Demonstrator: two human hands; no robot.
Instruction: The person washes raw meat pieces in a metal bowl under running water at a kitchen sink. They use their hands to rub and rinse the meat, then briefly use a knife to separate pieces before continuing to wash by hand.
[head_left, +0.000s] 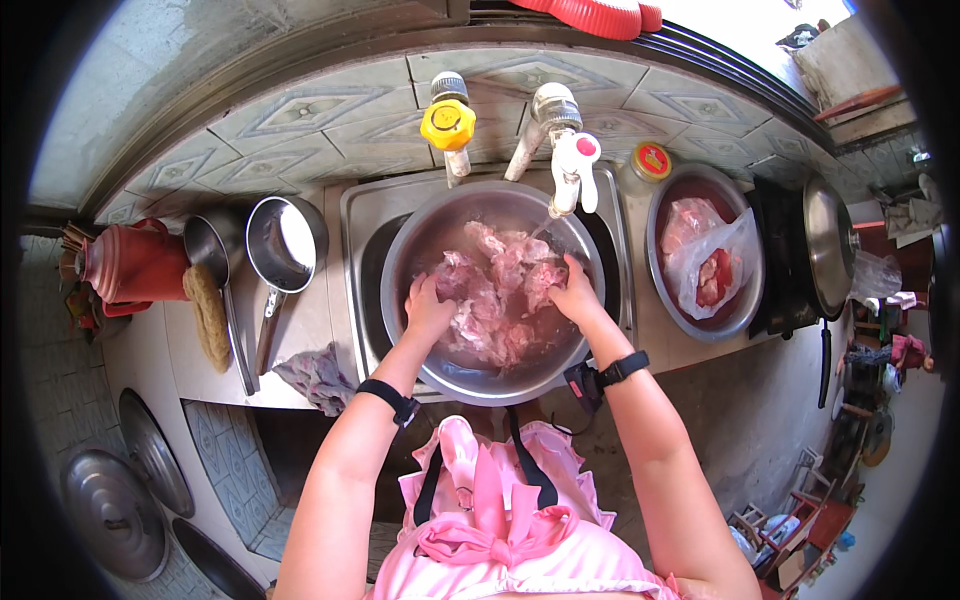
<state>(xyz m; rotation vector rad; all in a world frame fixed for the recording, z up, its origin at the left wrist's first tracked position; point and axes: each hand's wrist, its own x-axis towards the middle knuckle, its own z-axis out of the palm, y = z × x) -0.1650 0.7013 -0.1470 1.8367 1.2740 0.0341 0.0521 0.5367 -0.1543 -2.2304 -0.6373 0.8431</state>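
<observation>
Pieces of raw meat (487, 322) lie in cloudy pinkish water in a wide metal basin (487, 391), which sits over the sink (352, 315). My left hand (429, 306) reaches inside the left part of the basin against the meat; whether it grips a piece is hidden. On the right, my right hand (577, 294) has its thumb and fingers around the edge of a meat piece (543, 285). Water runs in a thin stream from the white-handled tap (566, 176) above the basin's far side.
A second basin (742, 326) on the right holds bagged meat (709, 259), beside a lidded jar (649, 161) and a lidded pan (829, 247). Leftward are a saucepan (259, 225), a ladle (206, 240), a loofah (206, 319), a cloth (319, 379) and a red thermos (139, 262). A yellow-handled tap (448, 125) adjoins the wall.
</observation>
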